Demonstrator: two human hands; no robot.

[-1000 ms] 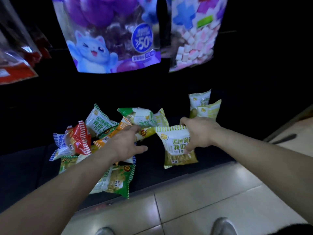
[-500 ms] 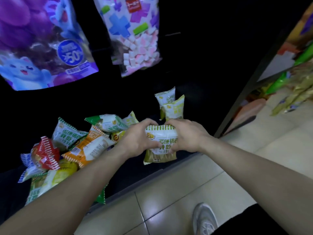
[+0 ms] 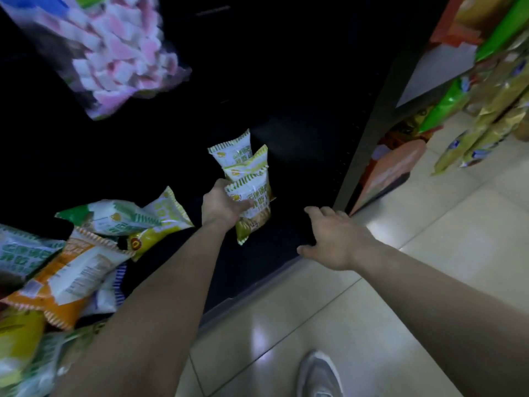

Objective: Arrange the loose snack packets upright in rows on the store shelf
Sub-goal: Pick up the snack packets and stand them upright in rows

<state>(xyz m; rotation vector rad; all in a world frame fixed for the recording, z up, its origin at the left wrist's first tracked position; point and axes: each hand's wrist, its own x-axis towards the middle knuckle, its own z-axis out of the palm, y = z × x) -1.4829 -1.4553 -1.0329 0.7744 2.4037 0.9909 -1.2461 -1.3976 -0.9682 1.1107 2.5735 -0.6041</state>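
While the left hand point(image 3: 221, 209) grips a yellow-and-white snack packet point(image 3: 253, 207) by its left side, thumb across the front, the packet stands upright just in front of two like packets point(image 3: 233, 151), which stand one behind the other on the dark shelf point(image 3: 274, 253). Whether its lower edge touches the shelf cannot be told. The right hand point(image 3: 336, 239) hangs open near the shelf's front edge, fingers spread, holding nothing, apart from the packet. To the left lies a loose heap: a green packet point(image 3: 114, 217), a yellow packet point(image 3: 164, 222) beside it, an orange packet point(image 3: 68, 277) nearer the front. A bag of pink and white sweets point(image 3: 114, 53) hangs above. A grey shoe point(image 3: 319, 373) rests on the tiled floor point(image 3: 429, 267).
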